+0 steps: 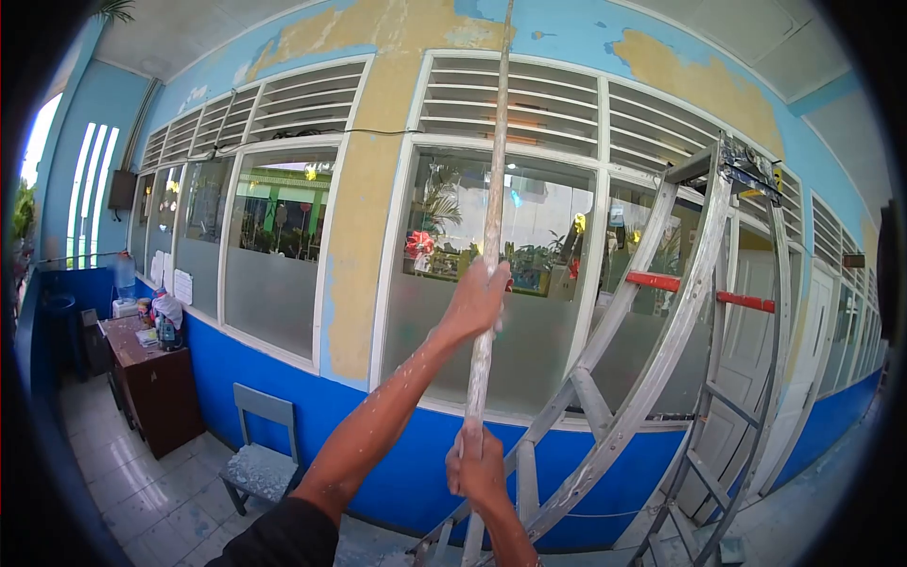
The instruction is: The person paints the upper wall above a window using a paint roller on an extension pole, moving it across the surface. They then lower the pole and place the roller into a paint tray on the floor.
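Observation:
A long pale pole [495, 180] stands almost upright before me, its top leaving the upper edge of the view, so whatever is at that end is hidden. My left hand [475, 300] wraps round it at mid-height, the arm reaching up from a dark sleeve. Lower down, my right hand [477, 463] grips the same pole near its bottom part. White flecks dot my left forearm. Behind the pole is a wall with peeling light blue paint over tan patches [652, 59], above white-framed windows [501, 350].
Close on the right stands an aluminium stepladder [697, 274] with red braces. A chair [265, 408] with pale debris on its seat is against the blue lower wall [222, 378]. Farther left, a brown desk [161, 392] carries bottles and papers. Pale flecks lie on the tiled floor [142, 487].

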The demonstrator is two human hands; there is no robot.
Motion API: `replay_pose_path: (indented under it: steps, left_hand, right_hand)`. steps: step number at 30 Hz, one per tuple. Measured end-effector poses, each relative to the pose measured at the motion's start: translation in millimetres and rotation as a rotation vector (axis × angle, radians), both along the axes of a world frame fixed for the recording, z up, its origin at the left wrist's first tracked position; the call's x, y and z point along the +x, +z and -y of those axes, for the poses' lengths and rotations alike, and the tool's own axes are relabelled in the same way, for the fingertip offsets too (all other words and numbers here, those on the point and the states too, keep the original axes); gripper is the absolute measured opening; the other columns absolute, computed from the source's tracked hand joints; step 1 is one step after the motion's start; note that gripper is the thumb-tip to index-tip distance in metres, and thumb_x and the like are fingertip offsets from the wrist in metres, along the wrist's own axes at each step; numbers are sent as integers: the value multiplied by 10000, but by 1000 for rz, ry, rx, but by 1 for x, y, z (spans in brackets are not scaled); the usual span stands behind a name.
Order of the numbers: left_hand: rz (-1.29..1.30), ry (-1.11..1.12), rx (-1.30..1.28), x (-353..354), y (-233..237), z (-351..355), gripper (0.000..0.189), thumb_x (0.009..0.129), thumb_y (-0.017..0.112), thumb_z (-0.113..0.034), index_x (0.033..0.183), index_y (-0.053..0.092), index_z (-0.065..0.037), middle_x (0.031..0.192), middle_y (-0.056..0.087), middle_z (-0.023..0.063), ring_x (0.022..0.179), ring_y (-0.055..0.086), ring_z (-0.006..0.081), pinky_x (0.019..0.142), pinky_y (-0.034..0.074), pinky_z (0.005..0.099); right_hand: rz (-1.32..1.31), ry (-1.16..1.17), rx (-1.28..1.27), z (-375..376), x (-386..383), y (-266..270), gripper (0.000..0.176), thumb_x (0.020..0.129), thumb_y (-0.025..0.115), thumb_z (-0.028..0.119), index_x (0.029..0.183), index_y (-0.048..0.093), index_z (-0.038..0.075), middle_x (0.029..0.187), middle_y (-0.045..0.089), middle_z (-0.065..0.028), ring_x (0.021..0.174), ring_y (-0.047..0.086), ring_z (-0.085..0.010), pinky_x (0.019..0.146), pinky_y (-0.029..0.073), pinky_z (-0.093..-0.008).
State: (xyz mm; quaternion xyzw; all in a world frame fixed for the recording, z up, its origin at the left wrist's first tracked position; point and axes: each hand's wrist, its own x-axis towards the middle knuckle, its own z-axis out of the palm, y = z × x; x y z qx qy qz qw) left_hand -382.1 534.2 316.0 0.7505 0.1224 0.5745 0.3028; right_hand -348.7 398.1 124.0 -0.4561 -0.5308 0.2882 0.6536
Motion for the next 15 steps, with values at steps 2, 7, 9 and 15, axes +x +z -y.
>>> replay_pose_path:
  steps: [2,7,9,15]
  left_hand:
    - [10,-38,-27,-2,4,3,459,1034,472,-406,980,483,50,633,542,142,554,622,292,537,493,429]
    - [18,28,39,-26,-118,17,439,1036,475,-377,1023,488,61,657,562,129,483,598,245,477,491,381]
    - [-27,-74,-108,-43,-133,38,434,1037,479,-364,1062,487,69,669,570,135,494,608,248,485,496,379]
    - [44,-83,-50,-23,-51,-5,379,1041,477,-356,1010,453,22,623,536,97,420,566,209,402,471,363]
  right_hand:
    - [-36,16,-1,-10,3,9,453,1082,369,423,831,454,55,555,442,-22,393,463,-126,360,391,-293]
    - [177,-213,-37,28,-28,-122,420,1068,400,358,919,544,-9,602,516,-123,505,518,-276,486,407,-407]
    - [274,-363,-4,25,-36,-154,410,1051,434,295,1029,640,-59,657,563,-214,612,560,-410,609,432,-521]
    - [128,-169,-26,-1,-24,-37,439,1085,361,359,797,450,40,543,462,-28,401,475,-129,362,377,-288]
